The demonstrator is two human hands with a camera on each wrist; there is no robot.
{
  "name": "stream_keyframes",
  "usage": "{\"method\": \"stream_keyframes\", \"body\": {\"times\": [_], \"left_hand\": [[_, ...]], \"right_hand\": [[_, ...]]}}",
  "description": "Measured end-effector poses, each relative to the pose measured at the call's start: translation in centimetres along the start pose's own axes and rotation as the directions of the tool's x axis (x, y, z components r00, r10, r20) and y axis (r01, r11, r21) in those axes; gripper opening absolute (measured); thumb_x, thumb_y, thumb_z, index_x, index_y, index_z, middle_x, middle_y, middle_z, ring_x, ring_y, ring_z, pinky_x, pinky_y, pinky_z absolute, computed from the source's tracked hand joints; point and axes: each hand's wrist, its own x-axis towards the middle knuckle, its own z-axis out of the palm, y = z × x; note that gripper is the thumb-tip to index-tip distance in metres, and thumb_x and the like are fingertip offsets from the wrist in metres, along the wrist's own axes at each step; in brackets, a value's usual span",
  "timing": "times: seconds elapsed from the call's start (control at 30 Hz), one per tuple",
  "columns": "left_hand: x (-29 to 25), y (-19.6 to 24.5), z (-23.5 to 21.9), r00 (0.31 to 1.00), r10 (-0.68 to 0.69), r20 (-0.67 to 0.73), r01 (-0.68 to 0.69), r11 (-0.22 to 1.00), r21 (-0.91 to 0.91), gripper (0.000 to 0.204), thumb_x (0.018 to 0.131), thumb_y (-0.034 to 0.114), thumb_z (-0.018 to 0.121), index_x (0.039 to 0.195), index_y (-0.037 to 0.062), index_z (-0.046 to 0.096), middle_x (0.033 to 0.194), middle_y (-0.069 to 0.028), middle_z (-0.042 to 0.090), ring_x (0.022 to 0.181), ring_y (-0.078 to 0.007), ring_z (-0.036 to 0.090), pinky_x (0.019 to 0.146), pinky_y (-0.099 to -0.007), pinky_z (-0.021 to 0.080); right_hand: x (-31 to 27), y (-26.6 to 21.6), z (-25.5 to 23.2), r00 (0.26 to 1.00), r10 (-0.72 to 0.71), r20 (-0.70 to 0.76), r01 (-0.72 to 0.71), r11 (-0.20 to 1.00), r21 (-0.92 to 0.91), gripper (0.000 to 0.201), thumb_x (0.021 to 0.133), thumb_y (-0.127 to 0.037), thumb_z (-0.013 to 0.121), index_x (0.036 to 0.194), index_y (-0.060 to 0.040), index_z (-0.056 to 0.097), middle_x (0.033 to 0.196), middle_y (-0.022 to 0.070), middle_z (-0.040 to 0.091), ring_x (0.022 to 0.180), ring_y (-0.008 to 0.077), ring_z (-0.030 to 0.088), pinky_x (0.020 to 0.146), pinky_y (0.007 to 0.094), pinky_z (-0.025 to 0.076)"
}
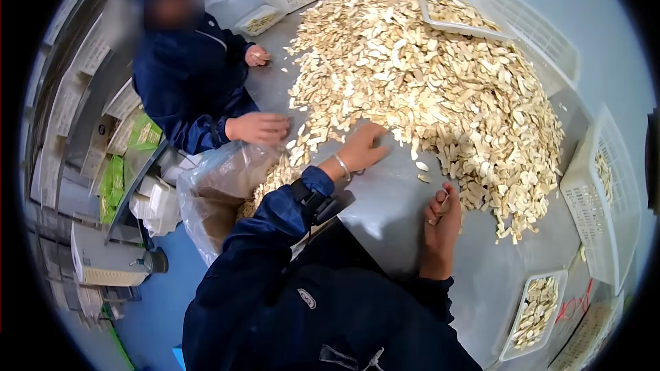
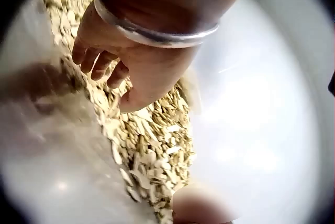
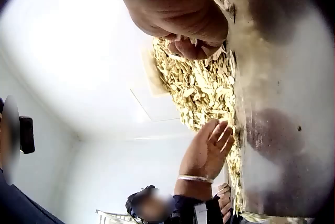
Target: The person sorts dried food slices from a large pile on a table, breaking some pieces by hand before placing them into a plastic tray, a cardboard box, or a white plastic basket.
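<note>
A large heap of pale dried slices [image 1: 426, 75] lies on the grey metal table [image 1: 385, 199]. My left hand [image 1: 363, 148], with a silver bangle [image 2: 152, 34] at the wrist, reaches to the near edge of the heap. Its fingers are loosely bent and apart, and nothing shows between them in the left wrist view. To the right, my right hand [image 1: 443, 220] is raised close by the heap's lower edge. In the right wrist view its fingers [image 3: 191, 50] curl inward, with bits of pale slice showing among them.
Another person [image 1: 189, 75] in dark blue stands at the left, hands near the heap. A clear plastic bag [image 1: 206, 185] with slices hangs at the table's edge. One tray [image 1: 505, 354] of slices sits lower right, another tray [image 1: 474, 29] on the heap; white baskets [image 1: 584, 192] line the right.
</note>
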Motion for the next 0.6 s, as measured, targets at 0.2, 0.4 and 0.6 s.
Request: {"method": "stream_keyframes", "body": {"times": [0.2, 0.4, 0.6], "left_hand": [[4.3, 7.1, 6.8, 0.952, 0.306, 0.004, -0.306, 0.950, 0.063, 0.043, 0.084, 0.018, 0.069, 0.123, 0.0021, 0.058, 0.136, -0.0205, 0.052, 0.126, -0.0398, 0.050, 0.105, -0.0444, 0.044], [8.1, 14.3, 11.5, 0.749, 0.661, 0.054, -0.661, 0.738, 0.135, 0.043, 0.081, 0.015, 0.069, 0.122, 0.0044, 0.061, 0.137, -0.0147, 0.052, 0.134, -0.0341, 0.044, 0.112, -0.0454, 0.036], [8.7, 14.8, 14.1, 0.685, 0.707, 0.176, -0.721, 0.626, 0.297, 0.036, 0.080, 0.017, 0.067, 0.114, 0.0086, 0.065, 0.134, -0.0085, 0.055, 0.131, -0.0296, 0.045, 0.112, -0.0442, 0.034]], "right_hand": [[-0.2, -2.4, -0.4, 0.961, -0.226, -0.162, 0.223, 0.974, -0.032, 0.044, 0.104, -0.027, 0.049, 0.144, -0.0097, 0.042, 0.081, -0.0013, 0.047, 0.060, 0.0058, 0.038, 0.047, 0.0211, 0.030], [1.6, -4.1, -3.9, 0.913, -0.343, -0.219, 0.320, 0.938, -0.134, 0.053, 0.104, -0.022, 0.046, 0.153, -0.0116, 0.028, 0.082, -0.0007, 0.047, 0.060, 0.0056, 0.038, 0.049, 0.0206, 0.031], [2.2, -5.4, -5.8, 0.955, -0.261, -0.141, 0.242, 0.960, -0.140, 0.068, 0.101, -0.012, 0.049, 0.160, -0.0115, 0.015, 0.082, 0.0008, 0.049, 0.063, 0.0066, 0.042, 0.052, 0.0208, 0.033]]}}
